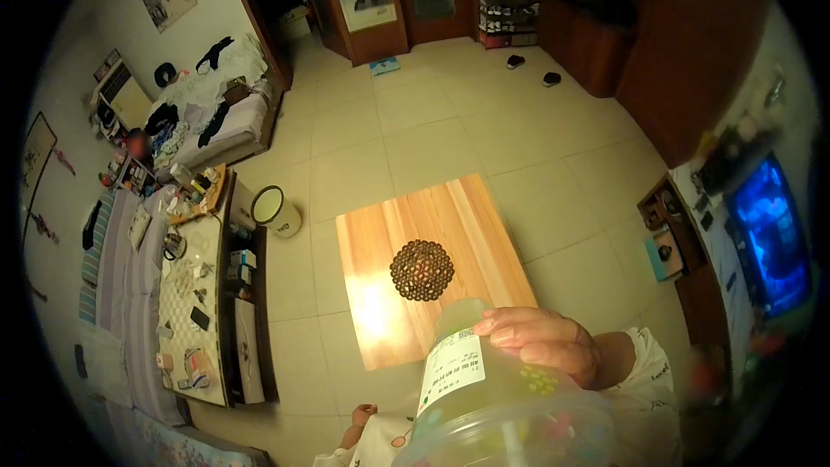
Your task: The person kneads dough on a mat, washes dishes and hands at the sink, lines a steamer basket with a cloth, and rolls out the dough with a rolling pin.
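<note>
Close to the camera, my right hand (545, 342) is closed around a clear plastic drink cup (497, 385). The cup is tilted, its wide end nearest me and its narrow base pointing away. It carries a white printed label (454, 369) and coloured dots, and a pale straw-like strip shows near the wide end. My left hand (365, 415) is low in the view beside my clothing, small and with its fingers curled; nothing shows in it. Beyond the cup, a dark round openwork mat (422, 270) lies on a light wooden table (372, 238).
Left of the table are a bin (277, 212) and a long cluttered coffee table (220, 372) beside a striped sofa (121, 268). A television (769, 233) glows blue at right. Shoes (551, 79) lie on the tiled floor near a shoe rack (510, 4).
</note>
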`<action>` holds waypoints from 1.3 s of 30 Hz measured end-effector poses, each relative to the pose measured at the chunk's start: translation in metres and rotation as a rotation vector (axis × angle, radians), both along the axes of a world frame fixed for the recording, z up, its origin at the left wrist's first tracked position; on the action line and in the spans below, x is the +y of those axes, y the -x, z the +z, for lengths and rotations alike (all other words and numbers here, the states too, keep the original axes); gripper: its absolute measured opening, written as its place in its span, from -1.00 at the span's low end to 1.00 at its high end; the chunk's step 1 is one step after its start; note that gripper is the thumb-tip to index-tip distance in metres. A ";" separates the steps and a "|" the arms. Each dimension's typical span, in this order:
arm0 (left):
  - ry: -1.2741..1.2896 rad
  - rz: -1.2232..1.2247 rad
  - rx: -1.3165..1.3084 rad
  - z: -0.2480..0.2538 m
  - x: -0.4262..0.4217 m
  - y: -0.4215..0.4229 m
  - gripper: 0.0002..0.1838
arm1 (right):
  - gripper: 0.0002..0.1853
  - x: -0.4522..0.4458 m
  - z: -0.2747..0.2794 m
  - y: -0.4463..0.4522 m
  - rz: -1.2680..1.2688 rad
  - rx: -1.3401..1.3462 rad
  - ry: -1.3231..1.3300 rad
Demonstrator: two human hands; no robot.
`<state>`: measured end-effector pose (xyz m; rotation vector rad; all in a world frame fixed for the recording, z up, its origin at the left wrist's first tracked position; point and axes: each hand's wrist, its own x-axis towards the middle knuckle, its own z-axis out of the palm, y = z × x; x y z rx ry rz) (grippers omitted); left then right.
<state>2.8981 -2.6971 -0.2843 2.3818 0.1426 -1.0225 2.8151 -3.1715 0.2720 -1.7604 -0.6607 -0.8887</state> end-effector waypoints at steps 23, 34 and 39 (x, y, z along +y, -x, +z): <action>0.099 0.572 0.064 0.182 -0.136 0.086 -0.66 | -0.17 -0.175 -0.391 -0.142 -0.710 0.692 -0.195; 0.099 0.535 0.055 0.113 -0.110 0.193 -0.53 | -0.26 -0.159 -0.448 -0.138 -0.771 0.764 -0.319; 0.015 0.339 0.016 0.133 -0.136 0.133 -0.54 | -0.27 -0.153 -0.459 -0.114 -0.777 0.630 -0.375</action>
